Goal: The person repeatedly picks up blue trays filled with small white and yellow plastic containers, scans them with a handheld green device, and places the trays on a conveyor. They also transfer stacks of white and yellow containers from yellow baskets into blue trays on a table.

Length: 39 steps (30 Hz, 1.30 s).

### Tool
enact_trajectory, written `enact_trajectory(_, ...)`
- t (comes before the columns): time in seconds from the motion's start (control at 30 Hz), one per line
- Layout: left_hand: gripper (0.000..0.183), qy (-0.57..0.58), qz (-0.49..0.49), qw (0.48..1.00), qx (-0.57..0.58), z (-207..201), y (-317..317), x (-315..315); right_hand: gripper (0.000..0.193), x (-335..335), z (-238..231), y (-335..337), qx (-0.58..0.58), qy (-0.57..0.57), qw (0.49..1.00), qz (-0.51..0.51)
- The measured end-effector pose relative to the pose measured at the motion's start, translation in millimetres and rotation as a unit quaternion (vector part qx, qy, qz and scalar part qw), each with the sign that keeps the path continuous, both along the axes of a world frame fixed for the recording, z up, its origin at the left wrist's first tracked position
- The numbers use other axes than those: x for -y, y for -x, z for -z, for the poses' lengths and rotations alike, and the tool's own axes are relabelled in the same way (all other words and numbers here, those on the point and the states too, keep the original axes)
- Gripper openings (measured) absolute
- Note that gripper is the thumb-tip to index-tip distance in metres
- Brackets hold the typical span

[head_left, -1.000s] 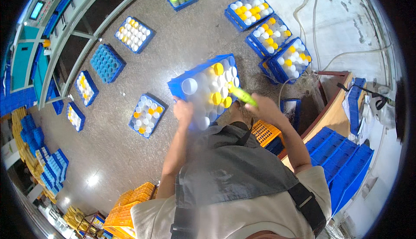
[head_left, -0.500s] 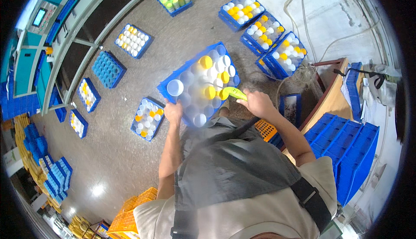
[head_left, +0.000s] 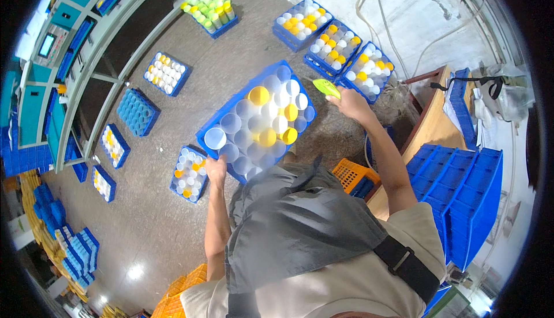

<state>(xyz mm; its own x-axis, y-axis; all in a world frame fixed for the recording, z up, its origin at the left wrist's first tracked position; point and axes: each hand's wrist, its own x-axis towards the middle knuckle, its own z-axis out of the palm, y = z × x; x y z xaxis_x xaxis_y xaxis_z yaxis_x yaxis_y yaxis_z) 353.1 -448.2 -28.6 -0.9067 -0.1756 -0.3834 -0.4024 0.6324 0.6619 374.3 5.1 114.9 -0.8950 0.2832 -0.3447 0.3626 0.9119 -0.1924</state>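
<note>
The blue crate (head_left: 241, 102), with the grey, creased apron (head_left: 288, 220) just below it, is gripped at its lower-left rim by the left hand (head_left: 216, 171); the right hand (head_left: 350, 103) closes around a green tool (head_left: 327, 88) beyond its right side. The crate looks stiff and fairly light, best held by opposite rims; its round, smooth white tubes (head_left: 215, 138) and yellow tubes (head_left: 259, 95) could slide.

No readable text, labels or numbers (lit panel screen (head_left: 47, 45) too small to make out).
</note>
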Motion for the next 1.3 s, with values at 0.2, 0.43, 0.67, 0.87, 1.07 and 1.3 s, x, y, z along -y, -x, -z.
enact_trajectory(0.2, 0.035, 0.019, 0.002, 1.000, 0.008, 3, 0, -5, 0.055, 14, -21, 7, -0.007, 0.095, 0.995, -0.043)
enact_trajectory(0.43, 0.036, 0.049, -0.003, 0.999, 0.007, -4, -3, -24, 0.055, 21, -37, 4, 0.042, 0.056, 0.995, -0.065)
enact_trajectory(0.67, 0.055, 0.096, -0.003, 0.995, -0.025, -15, -11, -37, 0.054, 47, -55, 10, 0.092, 0.152, 0.977, -0.119)
enact_trajectory(0.87, 0.074, 0.189, -0.017, 0.982, -0.016, -18, -5, -61, 0.046, 101, -58, -7, -0.026, 0.110, 0.965, -0.236)
enact_trajectory(1.07, 0.071, 0.208, -0.037, 0.977, 0.016, -21, -2, -82, 0.046, 121, -59, -19, -0.062, 0.099, 0.963, -0.241)
enact_trajectory(1.3, 0.074, 0.208, -0.054, 0.976, 0.019, -21, -9, -70, 0.051, 106, -53, -40, 0.077, 0.094, 0.963, -0.242)
